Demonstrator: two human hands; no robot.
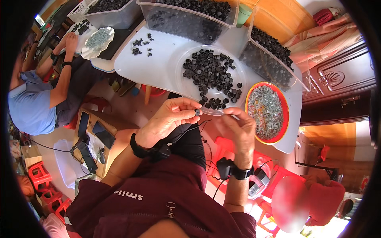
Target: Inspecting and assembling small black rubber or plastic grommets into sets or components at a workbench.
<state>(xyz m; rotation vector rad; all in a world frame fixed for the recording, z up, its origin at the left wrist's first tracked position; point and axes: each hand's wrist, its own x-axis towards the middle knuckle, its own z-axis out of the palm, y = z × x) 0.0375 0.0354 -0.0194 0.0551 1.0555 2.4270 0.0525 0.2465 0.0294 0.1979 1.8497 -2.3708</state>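
Observation:
My left hand pinches a small black round part with a hole in its middle between thumb and fingertips, near the table's front edge. To its right, my right hand is raised with thumb and forefinger pressed together; anything between them is too small to make out. Just beyond both hands lies a clear round tray heaped with black cap-like parts. Beside my right hand stands a red bowl with a yellow rim, full of small shiny pieces.
Clear bins of black parts line the white table's back, another bin at right. Several small black pieces lie at far left. A co-worker works at the left beside a scalloped dish. Red stools stand below.

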